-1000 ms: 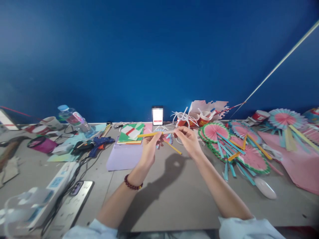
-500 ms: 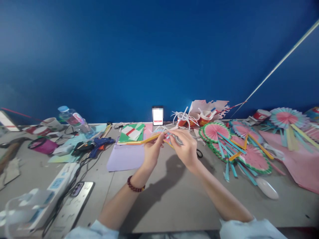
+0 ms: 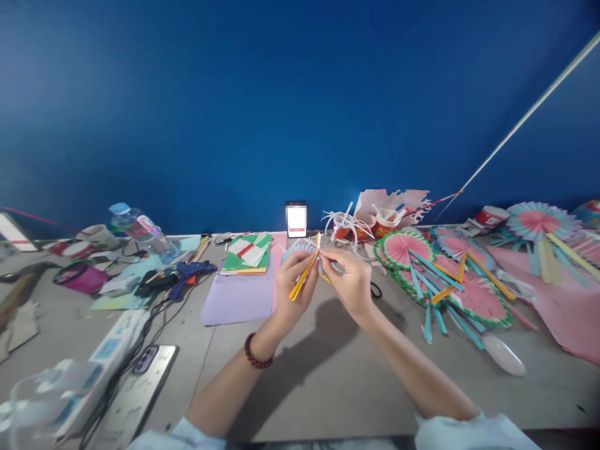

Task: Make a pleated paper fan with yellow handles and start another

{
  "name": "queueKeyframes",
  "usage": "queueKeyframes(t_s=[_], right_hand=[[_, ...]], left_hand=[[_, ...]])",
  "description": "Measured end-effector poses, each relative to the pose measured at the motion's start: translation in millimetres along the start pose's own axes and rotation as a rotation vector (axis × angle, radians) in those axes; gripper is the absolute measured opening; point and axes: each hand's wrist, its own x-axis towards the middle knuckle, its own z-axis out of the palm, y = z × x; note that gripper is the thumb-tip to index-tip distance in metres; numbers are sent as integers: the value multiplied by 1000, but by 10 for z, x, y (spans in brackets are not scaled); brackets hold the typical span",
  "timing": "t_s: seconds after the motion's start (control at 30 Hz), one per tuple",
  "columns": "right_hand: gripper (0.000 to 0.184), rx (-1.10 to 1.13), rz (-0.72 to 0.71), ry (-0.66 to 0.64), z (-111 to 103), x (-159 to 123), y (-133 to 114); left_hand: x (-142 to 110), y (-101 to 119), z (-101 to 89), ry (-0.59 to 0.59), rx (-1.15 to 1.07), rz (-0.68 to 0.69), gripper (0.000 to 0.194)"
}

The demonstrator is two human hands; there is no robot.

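My left hand [image 3: 296, 282] is closed around a folded yellow paper strip [image 3: 302, 282], which slants from its lower end near the palm up to the fingertips. The fingers of my right hand [image 3: 349, 280] pinch the strip near its upper end, and a pale tip points upward between the two hands. Behind the left fingers, a light blue pleated paper fan [image 3: 299, 249] is partly hidden. Pink paper [image 3: 280, 245] and a lilac sheet [image 3: 237, 300] lie to the left of the hands. A black scissor handle [image 3: 376, 290] shows just beyond the right hand.
Watermelon-patterned paper fans [image 3: 482, 294] lie on the right, with a white computer mouse [image 3: 504, 355] in front. Red paper cups [image 3: 387, 222] stand at the back. On the left are a blue glue gun [image 3: 187, 275], a bottle [image 3: 145, 230], a power strip [image 3: 105, 362] and a phone [image 3: 140, 394].
The yellow strip has swung from pointing left, nearly level, to a steep slant between the hands. My left hand has turned and moved slightly right and down.
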Motion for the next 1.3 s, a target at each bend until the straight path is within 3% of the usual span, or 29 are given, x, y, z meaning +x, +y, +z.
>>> queueKeyframes(t_s=[0.23,0.53,0.87,1.1,1.3], right_hand=[[21,-112,-124,37,4,-23,-1],[20,-43,-40,-1,-50,35,-19],[21,-128,-157,4,-50,-3,16],[20,-188,-190,-42,-64,-38,38],[16,-94,-100,30,-33,2,60]], left_hand=[[-39,-57,14,-9,94,91,23],[-7,-10,-13,-55,22,10,26],[-2,40,12,-53,-7,5,25],[-40,3,50,-51,-85,-96,25],[-28,-5,65,-27,-162,-236,24]])
